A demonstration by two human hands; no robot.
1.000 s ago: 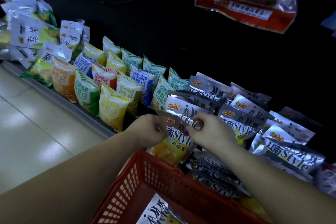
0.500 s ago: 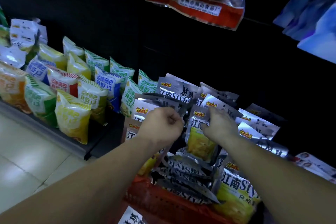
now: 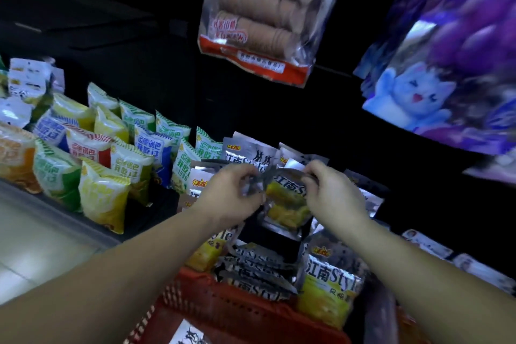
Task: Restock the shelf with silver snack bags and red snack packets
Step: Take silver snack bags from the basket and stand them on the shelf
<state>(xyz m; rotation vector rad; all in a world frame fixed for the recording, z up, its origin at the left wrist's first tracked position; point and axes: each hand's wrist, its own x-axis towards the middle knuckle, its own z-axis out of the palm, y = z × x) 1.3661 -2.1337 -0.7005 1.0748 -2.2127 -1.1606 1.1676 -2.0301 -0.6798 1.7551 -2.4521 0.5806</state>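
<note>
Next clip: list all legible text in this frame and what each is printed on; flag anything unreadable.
"江南Style": rear silver bag; cut to "江南St" on the silver snack bag pinched by the left hand and right hand.
"我吃过", below a line ending "锅巴": striped bag.
"1996": green bag.
Red label of the hanging biscuit bag: blurred, unreadable.
Print on the purple cat bag: no legible text.

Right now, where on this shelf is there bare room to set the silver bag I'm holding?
A dark gap lies right under the silver foil snack bag your left hand and right hand hold, bordered by flat silver bags in front. A narrower dark strip runs beside the yellow striped packet. Rows behind and leftward are crowded.
</note>
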